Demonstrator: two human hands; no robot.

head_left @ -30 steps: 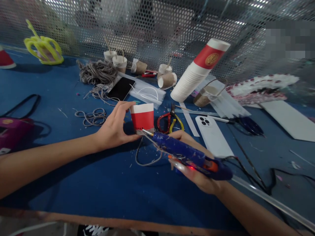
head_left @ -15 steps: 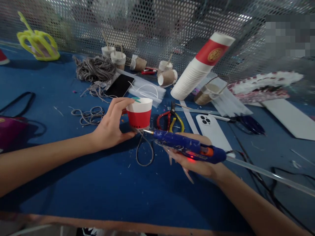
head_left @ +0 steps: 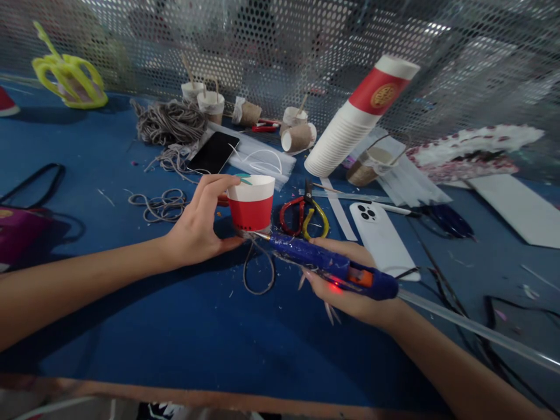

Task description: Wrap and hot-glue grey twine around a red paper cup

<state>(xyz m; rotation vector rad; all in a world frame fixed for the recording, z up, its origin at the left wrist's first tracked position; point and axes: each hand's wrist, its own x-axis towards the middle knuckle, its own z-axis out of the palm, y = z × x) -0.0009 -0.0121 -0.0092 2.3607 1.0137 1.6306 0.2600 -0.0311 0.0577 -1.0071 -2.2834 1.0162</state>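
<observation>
My left hand (head_left: 199, 219) grips a red and white paper cup (head_left: 251, 213), fingers at its rim and thumb near its base. Grey cord (head_left: 245, 281) runs at the cup's bottom and hangs in a loop below it. In my right hand (head_left: 345, 291) is a blue glue gun (head_left: 324, 256) with a red light glowing and a clear glue stick (head_left: 472, 326) sticking out of its back. Its metal nozzle meets the cup's lower edge; whether it touches cord or paper I cannot make out.
Behind the cup lie red-and-yellow-handled scissors (head_left: 305, 213), a white phone (head_left: 384, 239) and a black phone (head_left: 213, 153). A tall stack of paper cups (head_left: 345, 134) leans at the back. Left of it are a grey cord pile (head_left: 170, 121) and small brown cups (head_left: 212, 106).
The glue gun's back end has dipped a little, and its nozzle has stayed at the cup's base. The cup has shifted or turned very slightly to the right in my left hand.
</observation>
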